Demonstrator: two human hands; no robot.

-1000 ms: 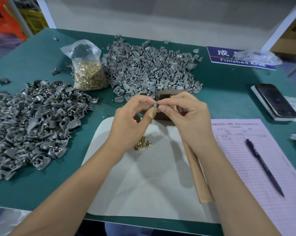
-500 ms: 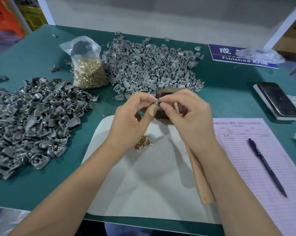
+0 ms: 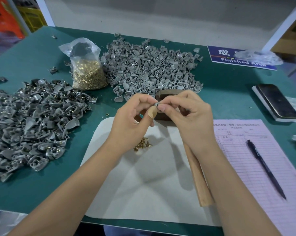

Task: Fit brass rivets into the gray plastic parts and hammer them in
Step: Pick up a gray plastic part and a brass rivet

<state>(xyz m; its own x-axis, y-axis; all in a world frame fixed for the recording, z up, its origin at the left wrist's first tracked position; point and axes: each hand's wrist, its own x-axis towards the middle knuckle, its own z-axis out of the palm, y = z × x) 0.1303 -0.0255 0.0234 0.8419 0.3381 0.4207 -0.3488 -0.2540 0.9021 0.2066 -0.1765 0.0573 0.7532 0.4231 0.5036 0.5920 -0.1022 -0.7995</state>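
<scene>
Above the white mat (image 3: 143, 193), both hands' curled fingertips pinch one gray part (image 3: 156, 105).

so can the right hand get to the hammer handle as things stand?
Probably not straight away: the right hand is pinching the gray plastic part together with the left hand. The wooden hammer handle lies uncovered on the white mat, just beneath the right wrist.

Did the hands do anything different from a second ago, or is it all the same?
Almost the same. Both the left hand and the right hand keep pinching the small gray part between their fingertips, with only tiny finger shifts. Nothing was picked up or let go. The hammer, loose rivets on the white mat, bag of rivets, gray piles and pen lie where they were.
</scene>
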